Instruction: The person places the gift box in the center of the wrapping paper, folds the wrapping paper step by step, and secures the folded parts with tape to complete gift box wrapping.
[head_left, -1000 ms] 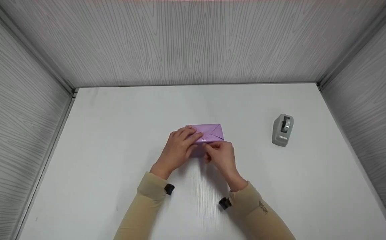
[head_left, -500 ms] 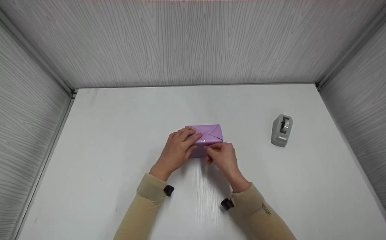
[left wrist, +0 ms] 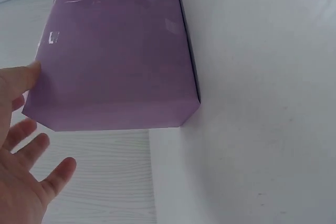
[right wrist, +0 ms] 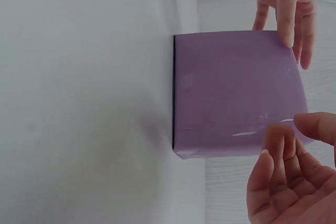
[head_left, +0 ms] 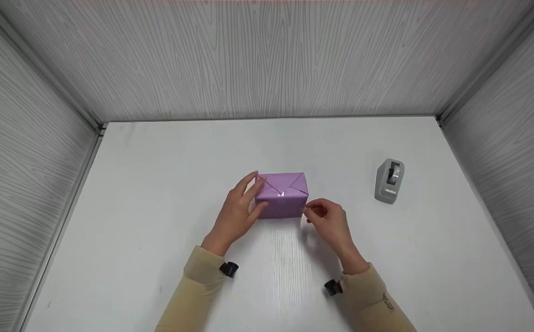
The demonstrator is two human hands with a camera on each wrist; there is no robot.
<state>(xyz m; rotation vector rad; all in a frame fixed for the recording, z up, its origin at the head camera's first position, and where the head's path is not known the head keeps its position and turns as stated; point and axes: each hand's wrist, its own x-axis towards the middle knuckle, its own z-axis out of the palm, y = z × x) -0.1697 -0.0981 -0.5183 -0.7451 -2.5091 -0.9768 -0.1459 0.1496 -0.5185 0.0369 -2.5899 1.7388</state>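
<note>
A purple paper-wrapped box (head_left: 281, 207) sits on the white table, with triangular folds on its top and a small shiny piece of clear tape (left wrist: 54, 37) at the top front edge. My left hand (head_left: 235, 214) rests on its left end, fingers spread at the top left corner. In the left wrist view the thumb (left wrist: 26, 80) touches the edge of the large face. Beside the box's front right edge is my right hand (head_left: 331, 221), its fingers loosely curled. In the right wrist view a gap shows between its thumb and fingers, with nothing visible in it.
A grey tape dispenser (head_left: 389, 181) with a roll in it stands on the white table (head_left: 156, 184), right of the box. Grey wood-grain panels (head_left: 267, 60) enclose the table at the back and sides.
My right hand has moved right, from the middle of the box's front edge to its right corner. My left hand has drawn back left, uncovering more of the folded top.
</note>
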